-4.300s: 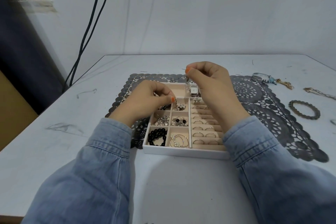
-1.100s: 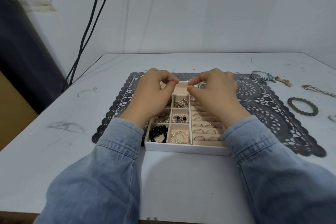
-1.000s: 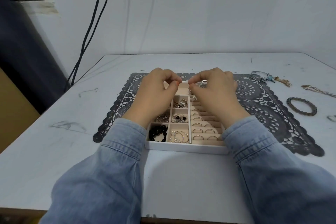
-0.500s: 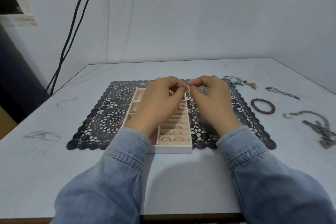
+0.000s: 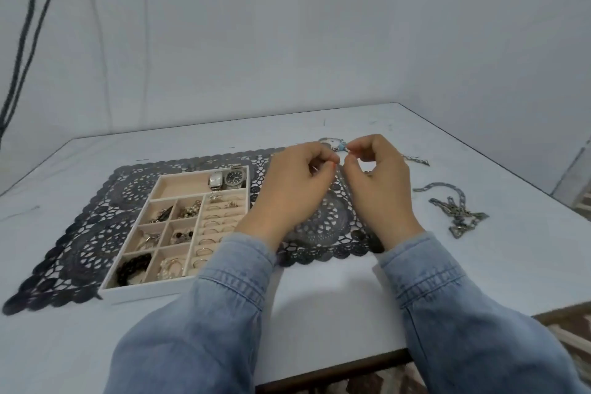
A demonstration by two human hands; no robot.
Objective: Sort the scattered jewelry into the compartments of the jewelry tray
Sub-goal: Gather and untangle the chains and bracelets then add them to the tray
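Now reaching for loose pieces, right of centre.
Left hand (image 5: 295,189) and right hand (image 5: 379,184) curl, pinched on nothing visible, near a blue bracelet (image 5: 332,142); next, grasp it and carry it to the tray (image 5: 153,289), lower left.

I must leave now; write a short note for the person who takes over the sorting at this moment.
Left hand and right hand: both over the mat, right of the tray, fingertips pinched near each other; whether they hold anything, I cannot tell.
Done: two watches in the tray's far compartment; rings, earrings and a black bracelet in the others.
Left on the table: a bracelet with a blue charm just beyond the hands, a chain behind the right hand, a heavier chain at the right.
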